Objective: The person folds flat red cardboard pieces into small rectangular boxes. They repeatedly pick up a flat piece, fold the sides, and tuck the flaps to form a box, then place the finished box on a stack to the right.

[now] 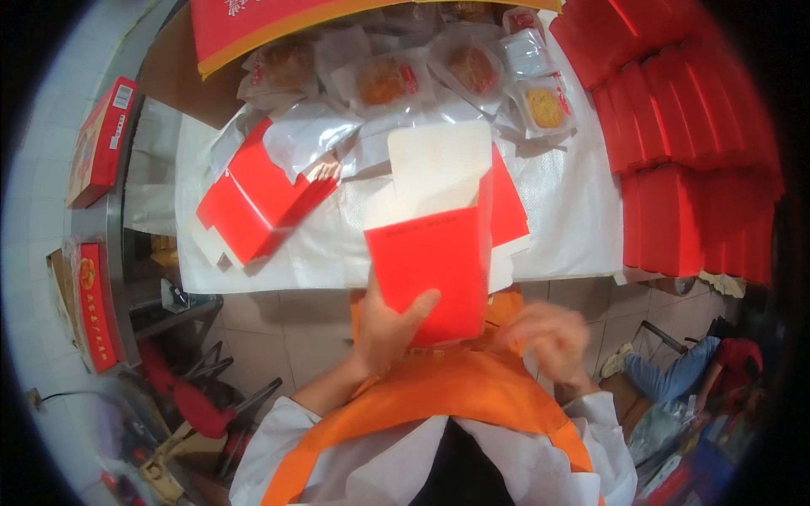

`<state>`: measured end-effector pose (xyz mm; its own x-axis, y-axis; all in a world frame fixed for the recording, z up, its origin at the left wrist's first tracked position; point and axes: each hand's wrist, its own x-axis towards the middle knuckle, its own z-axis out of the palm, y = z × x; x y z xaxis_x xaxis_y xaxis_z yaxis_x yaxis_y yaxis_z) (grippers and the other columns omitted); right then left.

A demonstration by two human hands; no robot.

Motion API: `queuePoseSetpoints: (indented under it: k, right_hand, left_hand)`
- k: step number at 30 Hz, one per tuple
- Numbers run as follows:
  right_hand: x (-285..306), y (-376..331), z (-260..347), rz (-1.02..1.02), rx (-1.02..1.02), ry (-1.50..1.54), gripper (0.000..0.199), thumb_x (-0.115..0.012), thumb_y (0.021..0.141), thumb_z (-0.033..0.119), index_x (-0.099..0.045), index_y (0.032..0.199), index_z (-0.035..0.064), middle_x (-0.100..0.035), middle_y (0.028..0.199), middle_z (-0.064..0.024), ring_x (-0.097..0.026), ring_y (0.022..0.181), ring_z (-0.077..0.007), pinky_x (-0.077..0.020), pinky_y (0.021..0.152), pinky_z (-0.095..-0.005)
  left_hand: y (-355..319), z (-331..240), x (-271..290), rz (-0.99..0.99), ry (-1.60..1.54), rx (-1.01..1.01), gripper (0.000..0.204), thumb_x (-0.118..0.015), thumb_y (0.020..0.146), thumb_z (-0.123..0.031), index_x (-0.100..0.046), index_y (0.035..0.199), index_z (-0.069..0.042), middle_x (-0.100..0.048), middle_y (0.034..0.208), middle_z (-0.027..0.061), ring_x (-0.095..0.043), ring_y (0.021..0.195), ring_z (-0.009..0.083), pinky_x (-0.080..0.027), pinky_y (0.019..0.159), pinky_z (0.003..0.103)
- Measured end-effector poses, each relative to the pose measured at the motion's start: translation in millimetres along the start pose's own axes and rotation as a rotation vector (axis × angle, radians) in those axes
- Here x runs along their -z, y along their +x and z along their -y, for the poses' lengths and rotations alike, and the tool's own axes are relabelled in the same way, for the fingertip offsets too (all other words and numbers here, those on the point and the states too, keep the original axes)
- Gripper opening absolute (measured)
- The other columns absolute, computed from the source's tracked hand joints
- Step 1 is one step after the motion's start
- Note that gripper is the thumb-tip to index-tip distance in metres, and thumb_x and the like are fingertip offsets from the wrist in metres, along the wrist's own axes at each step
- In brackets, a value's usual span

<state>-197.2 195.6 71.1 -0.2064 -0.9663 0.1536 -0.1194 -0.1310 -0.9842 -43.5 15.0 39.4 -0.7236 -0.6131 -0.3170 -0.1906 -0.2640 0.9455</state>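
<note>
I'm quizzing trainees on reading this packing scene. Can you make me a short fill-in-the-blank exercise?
1. The left hand grips a ____ carton with its white flap open.
2. The blurred right hand is to the carton's lower ____.
3. The wrapped pastries lie on a ____ table cover.

Missing words: red; right; white

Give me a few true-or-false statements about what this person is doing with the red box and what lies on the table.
1. The left hand grips the red carton. True.
2. The carton's top flap is closed. False: its white flap stands open.
3. The right hand presses on the table. False: it is blurred, below the table edge, near the carton.
4. Wrapped round pastries lie at the table's far side. True.
5. Stacked red cartons sit on the right. True.
</note>
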Motion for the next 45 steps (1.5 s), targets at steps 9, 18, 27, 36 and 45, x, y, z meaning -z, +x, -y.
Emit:
queuePoseSetpoints:
  k: [9,18,27,36,45]
  right_hand:
    - [-16,69,-41,-0.353,0.032,-0.24,0.034,-0.061,0.076,0.005,-0.053,0.108,0.0007,-0.053,0.117,-0.0136,-0.05,0.107,-0.0271,-0.039,0.091,-0.0345]
    - [-14,55,-77,-0.101,0.11,-0.145,0.013,-0.06,0.075,0.002,-0.06,0.088,-0.0002,-0.06,0.099,-0.0116,-0.056,0.093,-0.0241,-0.0445,0.077,-0.0307]
    - [-48,60,-74,-0.517,-0.103,0.383,0.035,-0.056,0.076,-0.004,-0.048,0.11,0.0016,-0.048,0.115,-0.0119,-0.044,0.11,-0.0205,-0.0369,0.093,-0.0312]
    - [-49,70,-61,-0.553,-0.096,0.26,0.018,-0.051,0.08,-0.003,-0.049,0.097,0.0019,-0.052,0.105,-0.01,-0.05,0.098,-0.0164,-0.0383,0.088,-0.0292]
    - [-41,67,-69,-0.51,-0.109,0.242,0.009,-0.046,0.085,0.001,-0.052,0.092,0.0013,-0.054,0.102,-0.0096,-0.05,0.094,-0.0148,-0.0393,0.085,-0.0278]
  left_hand:
    - [-7,18,-3,0.234,0.044,-0.243,0.069,-0.06,0.081,-0.015,-0.018,0.132,0.006,-0.04,0.123,0.0153,-0.041,0.113,0.0209,-0.033,0.095,0.031]
    - [27,30,42,0.371,0.55,-0.395,0.039,-0.06,0.078,-0.008,-0.042,0.113,-0.002,-0.047,0.114,0.0137,-0.048,0.103,0.0182,-0.04,0.087,0.027]
    - [28,35,0,-0.078,-0.199,-0.578,0.029,-0.066,0.069,0.003,-0.052,0.094,-0.001,-0.051,0.1,0.0127,-0.05,0.094,0.0239,-0.043,0.08,0.032]
    - [34,10,3,-0.042,0.23,-0.616,0.022,-0.063,0.073,0.003,-0.056,0.093,0.0,-0.054,0.095,0.0118,-0.055,0.087,0.0199,-0.045,0.074,0.027]
    - [39,15,11,0.05,0.23,-0.56,0.015,-0.06,0.074,0.004,-0.06,0.088,0.0,-0.056,0.095,0.0103,-0.055,0.087,0.0194,-0.045,0.073,0.027]
